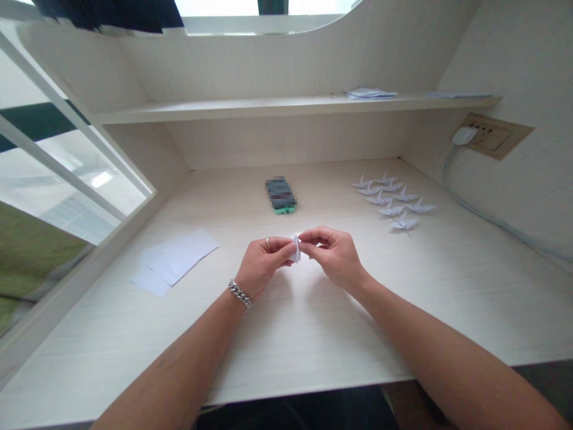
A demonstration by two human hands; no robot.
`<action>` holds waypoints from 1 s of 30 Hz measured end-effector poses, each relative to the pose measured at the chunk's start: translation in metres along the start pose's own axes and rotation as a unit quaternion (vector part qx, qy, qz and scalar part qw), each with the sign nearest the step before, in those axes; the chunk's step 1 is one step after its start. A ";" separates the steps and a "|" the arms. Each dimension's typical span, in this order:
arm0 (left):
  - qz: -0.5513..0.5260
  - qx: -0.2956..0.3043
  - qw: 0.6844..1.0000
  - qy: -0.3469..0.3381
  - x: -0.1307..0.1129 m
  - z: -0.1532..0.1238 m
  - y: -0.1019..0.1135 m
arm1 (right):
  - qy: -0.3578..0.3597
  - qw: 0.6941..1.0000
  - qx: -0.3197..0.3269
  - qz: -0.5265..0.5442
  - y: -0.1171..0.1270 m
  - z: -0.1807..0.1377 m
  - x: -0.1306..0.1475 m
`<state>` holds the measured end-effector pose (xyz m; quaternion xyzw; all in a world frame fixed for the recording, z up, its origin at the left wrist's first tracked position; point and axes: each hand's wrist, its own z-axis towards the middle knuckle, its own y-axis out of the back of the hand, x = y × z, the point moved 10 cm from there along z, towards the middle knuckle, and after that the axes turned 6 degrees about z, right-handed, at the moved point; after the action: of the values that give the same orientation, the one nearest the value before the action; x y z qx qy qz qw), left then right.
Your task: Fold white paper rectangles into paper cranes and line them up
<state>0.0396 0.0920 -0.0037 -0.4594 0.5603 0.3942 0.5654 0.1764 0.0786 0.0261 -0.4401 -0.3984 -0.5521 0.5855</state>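
A small folded piece of white paper (296, 248) is held upright above the middle of the desk, between my two hands. My left hand (267, 260) pinches its left side between thumb and fingers; a ring and a chain bracelet show on this hand and wrist. With thumb and forefinger, my right hand (333, 254) pinches the paper's upper right edge. Fingers cover part of the paper, so its exact folded form is hard to make out. To the right, several white paper cranes (391, 209) stand grouped on the desk.
Flat white paper sheets (188, 254) overlap on the desk's left side. A phone (280, 194), blurred out, lies beyond my hands. More papers (370, 93) rest on the shelf (268, 110). A cable (492, 221) runs from the wall socket (495, 136) down the right side.
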 end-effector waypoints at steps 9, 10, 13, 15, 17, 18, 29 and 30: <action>0.048 0.006 0.999 -0.010 -0.001 0.001 0.001 | -0.010 1.000 0.006 0.003 0.000 0.000 -0.002; 0.051 0.009 0.999 -0.010 -0.001 0.001 0.001 | -0.008 1.000 0.008 0.002 0.000 0.000 -0.002; 0.057 0.014 0.998 -0.008 -0.001 0.001 0.002 | 0.000 1.000 0.018 -0.016 -0.001 0.001 -0.002; 0.064 0.017 0.998 -0.004 -0.001 0.001 0.002 | 0.003 0.999 0.034 -0.038 -0.003 0.001 -0.001; 0.074 0.021 0.997 0.004 0.000 0.001 0.003 | 0.003 0.997 0.053 -0.061 -0.005 0.001 -0.001; 0.082 0.024 0.996 0.009 0.000 0.001 0.003 | 0.004 0.995 0.063 -0.071 -0.006 0.001 -0.001; 0.154 0.074 0.985 0.031 0.004 -0.001 -0.001 | 0.049 0.965 0.163 -0.198 -0.020 -0.006 0.010; 0.154 0.076 0.985 0.032 0.004 -0.001 -0.001 | 0.052 0.963 0.167 -0.203 -0.020 -0.006 0.010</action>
<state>0.0407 0.0904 -0.0073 -0.3353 0.6705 0.4182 0.5129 0.1567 0.0697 0.0357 -0.2163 -0.5349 -0.6074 0.5460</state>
